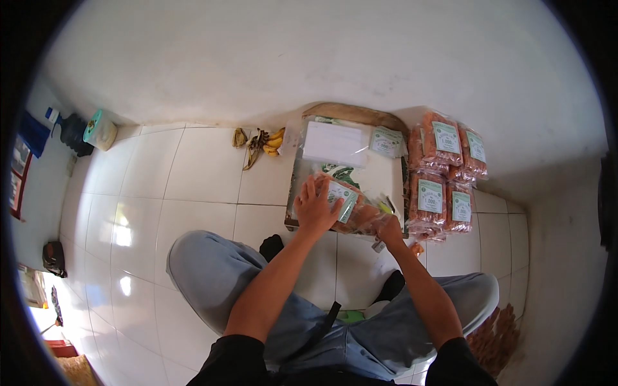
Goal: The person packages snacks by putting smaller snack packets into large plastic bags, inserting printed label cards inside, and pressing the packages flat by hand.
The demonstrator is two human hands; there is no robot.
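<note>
A clear plastic bag (pixel 364 215) with reddish-brown contents and a pale green label lies across the near part of a low table (pixel 380 174). My left hand (pixel 315 209) rests on the bag's left part, fingers spread over it beside the label. At the bag's right end my right hand (pixel 388 230) has its fingers closed around the gathered plastic. Behind the bag are a stack of white paper (pixel 333 143) and a pile of labels (pixel 386 141). Something yellow-green (pixel 386 206) lies near my right hand.
Several filled, labelled bags (pixel 443 140) are stacked on the floor right of the table. Bananas (pixel 275 141) and peels lie to its left. A lidded container (pixel 100 130) stands far left by the wall. Reddish-brown pieces (pixel 494 341) lie at the lower right.
</note>
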